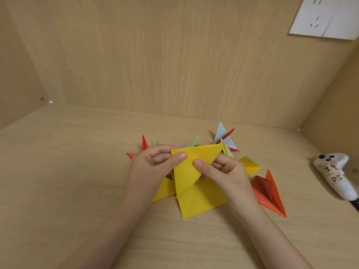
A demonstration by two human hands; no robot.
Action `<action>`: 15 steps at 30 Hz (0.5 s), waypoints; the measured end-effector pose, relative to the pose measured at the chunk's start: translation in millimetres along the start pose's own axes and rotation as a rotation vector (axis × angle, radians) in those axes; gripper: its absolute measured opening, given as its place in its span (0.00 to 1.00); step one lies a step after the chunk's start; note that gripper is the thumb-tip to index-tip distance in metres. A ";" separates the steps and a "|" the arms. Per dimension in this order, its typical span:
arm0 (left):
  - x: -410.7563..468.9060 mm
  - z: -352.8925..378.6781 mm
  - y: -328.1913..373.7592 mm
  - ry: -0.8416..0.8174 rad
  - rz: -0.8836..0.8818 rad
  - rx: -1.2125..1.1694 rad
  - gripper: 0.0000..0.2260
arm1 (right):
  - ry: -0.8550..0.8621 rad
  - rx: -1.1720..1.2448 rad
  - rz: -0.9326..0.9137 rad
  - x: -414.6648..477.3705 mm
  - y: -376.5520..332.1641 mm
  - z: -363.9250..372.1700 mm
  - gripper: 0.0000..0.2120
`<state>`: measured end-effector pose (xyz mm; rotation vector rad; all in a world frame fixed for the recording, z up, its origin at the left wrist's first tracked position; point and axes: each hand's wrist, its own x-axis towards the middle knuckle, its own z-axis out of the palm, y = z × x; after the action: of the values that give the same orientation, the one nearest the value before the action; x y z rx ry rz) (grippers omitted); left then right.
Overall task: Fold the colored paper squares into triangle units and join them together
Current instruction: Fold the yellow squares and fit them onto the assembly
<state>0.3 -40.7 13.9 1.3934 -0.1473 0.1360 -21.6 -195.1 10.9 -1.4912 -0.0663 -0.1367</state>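
**Q:** What are you holding?

**A:** One yellow paper (186,171), folded to a triangle at its top and lifted just above the counter (77,171). My left hand (155,164) pinches its upper left corner, thumb in front and curled fingers behind. My right hand (223,169) pinches the slanted fold the same way.

**Q:** How many yellow pieces in all?

**A:** I count four. There is the held one, a flat yellow sheet (202,202) under it, a yellow flap (165,189) below my left wrist, and a folded yellow unit (250,166) beyond my right hand. I cannot tell whether the flat sheet touches the held paper.

**Q:** And the other colours?

**A:** One orange unit (270,193) lies to the right of my right wrist. One light blue unit (223,134) stands at the back with a red sliver (227,134) across it. Two red points (144,143) show past my left hand, and two green tips (192,142) show above my fingers.

**Q:** What is hard to see?

**A:** My hands cover the middle of the pile, so the red and green pieces show only their tips. On the right a white controller (334,173) is cut off at its lower end. The handwriting on its two labels is hard to read.
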 end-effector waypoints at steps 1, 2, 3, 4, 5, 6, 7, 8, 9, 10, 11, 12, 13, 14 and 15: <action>-0.1 0.3 0.2 0.005 -0.009 0.005 0.06 | -0.006 0.003 0.015 -0.5 0.3 0.4 0.16; 0.0 0.7 0.4 0.009 -0.014 0.008 0.05 | -0.008 0.000 0.029 -0.6 0.4 0.7 0.16; -0.1 0.9 0.4 0.014 -0.017 0.009 0.05 | -0.001 -0.012 0.035 -0.5 1.3 0.4 0.16; -0.1 1.4 0.3 0.018 -0.017 0.012 0.04 | 0.010 -0.029 0.038 -0.5 1.2 0.3 0.16; 0.0 1.6 0.0 0.022 -0.018 0.017 0.04 | 0.023 -0.046 0.036 -0.6 1.1 0.2 0.15; 0.3 1.8 -0.6 0.026 -0.021 0.022 0.04 | 0.033 -0.056 0.034 -0.6 0.3 0.6 0.14; 0.5 1.7 -1.0 0.031 -0.024 0.023 0.04 | 0.041 -0.064 0.032 -0.5 0.2 0.7 0.13; 0.8 1.6 -1.3 0.035 -0.026 0.020 0.04 | 0.044 -0.071 0.033 -0.7 0.0 1.0 0.12; 0.7 1.5 -1.3 0.037 -0.029 0.015 0.04 | 0.044 -0.076 0.033 -0.6 0.2 0.8 0.12; 0.8 1.7 -1.5 0.037 -0.032 0.010 0.04 | 0.041 -0.077 0.035 -0.5 0.0 0.7 0.10; 0.8 1.8 -1.6 0.036 -0.036 0.007 0.04 | 0.037 -0.077 0.035 -0.6 -0.1 0.5 0.09; 0.9 2.1 -1.8 0.035 -0.039 0.004 0.04 | 0.034 -0.073 0.034 -0.7 -0.7 0.6 0.09; 0.9 2.3 -1.9 0.033 -0.043 0.003 0.03 | 0.029 -0.068 0.032 -0.8 -0.7 0.3 0.09; 0.9 2.5 -1.9 0.030 -0.047 0.004 0.03 | 0.024 -0.061 0.031 -1.0 -1.2 0.3 0.10; 0.9 2.4 -2.2 0.029 -0.049 0.006 0.03 | 0.023 -0.055 0.030 -1.0 -0.9 0.1 0.10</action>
<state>1.5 -43.4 12.4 1.3990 -0.0890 0.1156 -22.8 -195.1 11.7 -1.5447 -0.0214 -0.1326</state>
